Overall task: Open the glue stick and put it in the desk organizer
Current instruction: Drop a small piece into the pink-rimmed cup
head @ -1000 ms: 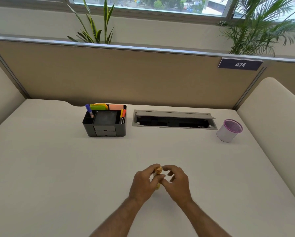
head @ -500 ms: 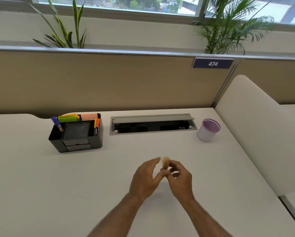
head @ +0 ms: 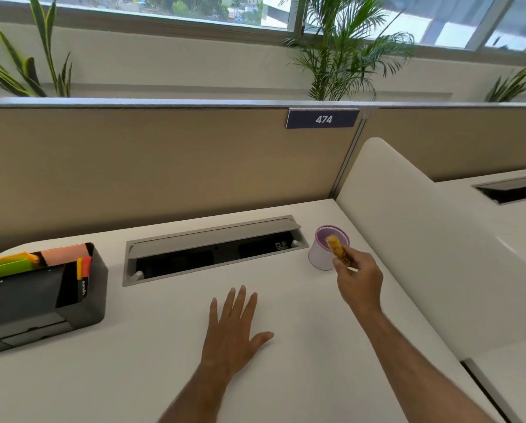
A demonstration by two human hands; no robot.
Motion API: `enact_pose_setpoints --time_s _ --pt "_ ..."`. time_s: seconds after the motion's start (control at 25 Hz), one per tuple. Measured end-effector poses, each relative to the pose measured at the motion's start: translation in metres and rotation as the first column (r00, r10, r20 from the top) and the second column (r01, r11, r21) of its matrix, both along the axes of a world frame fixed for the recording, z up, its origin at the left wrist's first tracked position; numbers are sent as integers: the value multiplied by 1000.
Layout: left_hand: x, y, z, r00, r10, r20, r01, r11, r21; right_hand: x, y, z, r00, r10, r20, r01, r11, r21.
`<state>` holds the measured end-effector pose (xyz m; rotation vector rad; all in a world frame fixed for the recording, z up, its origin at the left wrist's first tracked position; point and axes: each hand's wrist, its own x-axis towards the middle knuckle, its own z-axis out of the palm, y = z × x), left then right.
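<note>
Now two hands: left hand [head: 235,331] flat, fingers spread; right hand [head: 359,277] clamped on one glue stick [head: 337,250] over one cup [head: 322,257].

The glue stick [head: 337,251] is yellow-orange and blurry. It tilts up out of the right hand [head: 359,280], which holds its lower end. The desk organizer [head: 46,296] is a dark box far left of the left hand [head: 234,328], with bright things inside.

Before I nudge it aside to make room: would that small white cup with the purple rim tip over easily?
Probably. The cup looks small, thin-walled and light, and I can't see inside. It narrows toward its base, so pushing near the rim may topple it.
</note>
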<state>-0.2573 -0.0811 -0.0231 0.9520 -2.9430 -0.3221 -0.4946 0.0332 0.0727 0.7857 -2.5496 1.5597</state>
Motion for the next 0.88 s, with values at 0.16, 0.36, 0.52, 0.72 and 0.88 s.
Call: enact_pose_setpoints --time_s 0.16,0.36,0.52,0.72,0.88 --pt "-13 -5 -15 999 -29 24 29 999 15 -47 -9 1 991 -53 -125 72 985 155" --pt "-15 -5 -29 999 -14 36 13 999 35 -79 -22 -2 985 -83 -152 121 957 263" --pt "-16 -5 -28 999 -18 43 17 999 34 -87 -31 -2 989 -49 -143 86 960 268" --pt "-17 -5 -25 996 -23 84 19 999 49 -90 -39 0 979 29 -203 42 941 337" --pt "-17 -6 -26 990 -32 138 25 998 54 -90 -41 5 981 27 -190 42 937 346"
